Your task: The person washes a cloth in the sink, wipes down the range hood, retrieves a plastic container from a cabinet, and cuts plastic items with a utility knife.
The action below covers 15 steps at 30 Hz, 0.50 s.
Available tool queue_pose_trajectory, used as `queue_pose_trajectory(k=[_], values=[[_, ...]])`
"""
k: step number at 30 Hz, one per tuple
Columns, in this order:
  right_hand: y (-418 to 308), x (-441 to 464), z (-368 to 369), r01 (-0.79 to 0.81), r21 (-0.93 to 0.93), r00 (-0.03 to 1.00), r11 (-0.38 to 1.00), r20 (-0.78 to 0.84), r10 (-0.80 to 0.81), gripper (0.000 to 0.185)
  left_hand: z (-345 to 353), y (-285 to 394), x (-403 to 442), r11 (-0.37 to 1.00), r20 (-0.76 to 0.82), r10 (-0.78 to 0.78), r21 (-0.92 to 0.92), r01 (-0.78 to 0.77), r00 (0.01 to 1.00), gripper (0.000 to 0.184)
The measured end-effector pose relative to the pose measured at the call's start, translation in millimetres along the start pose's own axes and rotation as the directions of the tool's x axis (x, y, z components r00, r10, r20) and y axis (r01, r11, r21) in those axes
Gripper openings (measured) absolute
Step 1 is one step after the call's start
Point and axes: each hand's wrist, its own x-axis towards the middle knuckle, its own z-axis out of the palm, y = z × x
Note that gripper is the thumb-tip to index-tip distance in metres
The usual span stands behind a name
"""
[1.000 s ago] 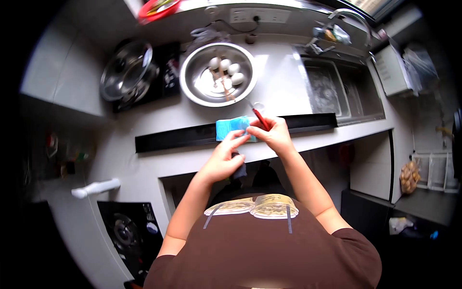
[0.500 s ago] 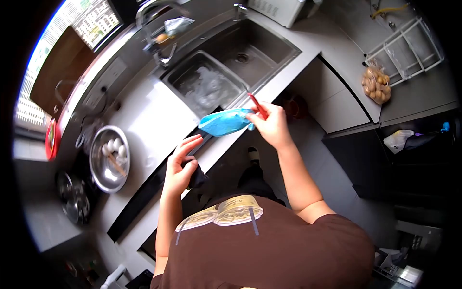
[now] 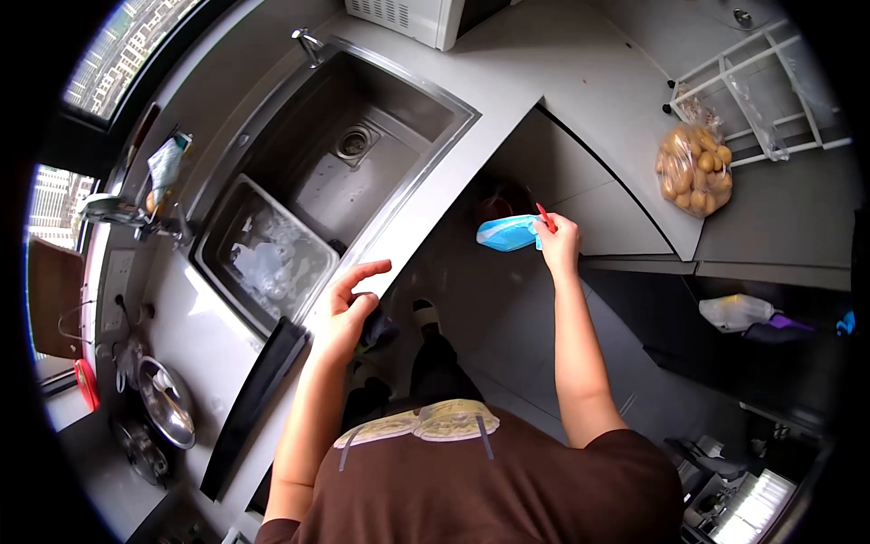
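Note:
My right hand (image 3: 561,247) is closed on a blue-and-white plastic packet (image 3: 507,233), held out over the floor beyond the counter's front edge. A slim red piece (image 3: 546,218), which looks like a handle, sticks up from the same grip; the rest of it is hidden. My left hand (image 3: 346,313) hovers by the counter edge near the sink, fingers apart and holding nothing. Close to it, crumpled clear plastic (image 3: 265,269) lies in the grey basin (image 3: 304,231) set in the steel sink (image 3: 417,150).
A bag of potatoes (image 3: 694,172) stands by a white wire rack (image 3: 752,95) on the right. At left are a steel bowl (image 3: 168,412) and a faucet (image 3: 118,210). A dark red container (image 3: 503,201) sits under the counter. A white appliance (image 3: 408,20) stands behind the sink.
My right hand has carried the blue packet rightward, away from the counter and over the floor. My left hand stays open. The view has turned toward the right.

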Motion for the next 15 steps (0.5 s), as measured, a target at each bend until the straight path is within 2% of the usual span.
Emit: queue_pose_trajectory(k=[2, 4, 6, 8, 10, 14, 15], values=[[40, 23, 13, -0.224, 0.000, 0.974, 0.975, 0.041, 0.224, 0.015, 8, -3, 23, 0.997, 0.018, -0.081, -0.003, 0.081, 0.997, 0.045], [88, 42, 30, -0.241, -0.061, 0.969, 0.969, 0.034, 0.244, 0.015, 17, -5, 43, 0.990, 0.011, -0.142, 0.012, 0.142, 0.990, 0.043], [122, 57, 47, -0.218, -0.298, 0.974, 0.929, -0.016, 0.224, 0.014, 27, -7, 63, 0.978, -0.039, -0.206, -0.017, 0.206, 0.978, 0.042], [159, 68, 71, -0.245, -0.241, 0.969, 0.939, -0.032, 0.245, 0.013, 32, -12, 80, 0.978, -0.061, -0.207, -0.028, 0.205, 0.977, 0.041], [181, 78, 88, -0.344, -0.300, 0.938, 0.890, -0.059, 0.343, 0.014, 37, -17, 92, 0.975, -0.075, -0.217, -0.056, 0.213, 0.973, 0.041], [230, 98, 128, -0.401, -0.302, 0.914, 0.865, -0.073, 0.398, 0.014, 41, -30, 111, 0.963, -0.087, -0.270, -0.029, 0.268, 0.959, 0.042], [238, 101, 135, -0.380, -0.351, 0.918, 0.856, -0.031, 0.395, 0.021, 40, -33, 114, 0.962, -0.076, -0.273, -0.042, 0.271, 0.959, 0.043]])
